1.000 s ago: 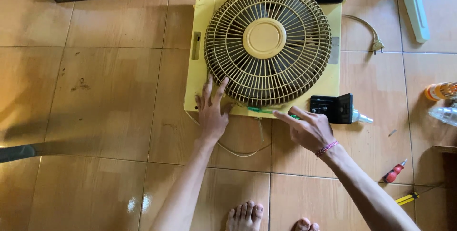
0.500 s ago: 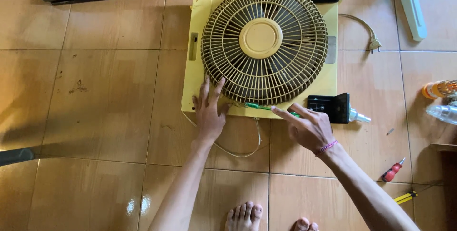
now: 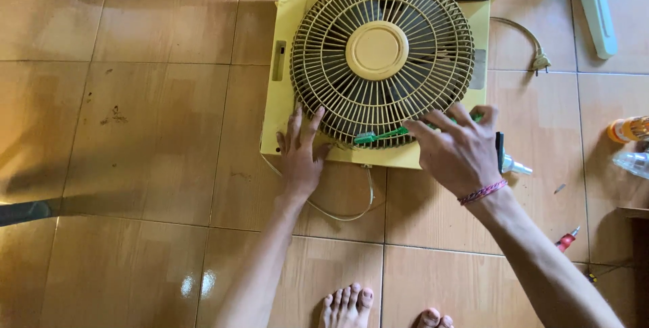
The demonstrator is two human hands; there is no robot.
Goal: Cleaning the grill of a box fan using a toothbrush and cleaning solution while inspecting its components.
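A yellow box fan (image 3: 291, 17) lies flat on the tiled floor, its round grille (image 3: 382, 58) facing up. My left hand (image 3: 301, 156) rests flat with fingers spread on the fan's lower left corner, fingertips at the grille's rim. In my right hand (image 3: 460, 149) is a green toothbrush (image 3: 382, 136), held by the handle. Its bristle head lies against the lower edge of the grille. A red-and-pink bracelet sits on my right wrist.
A black object (image 3: 499, 152) and a small white nozzle lie beside my right hand. The fan's cord (image 3: 338, 212) loops below it; a plug (image 3: 537, 63) lies right. A red screwdriver (image 3: 566, 239), bottles (image 3: 629, 129), a pale blue stand (image 3: 598, 4), and my toes are around.
My right hand has moved up and left onto the fan's lower edge, bringing the toothbrush head along the grille's rim. It now covers most of the black object. The left hand stays put.
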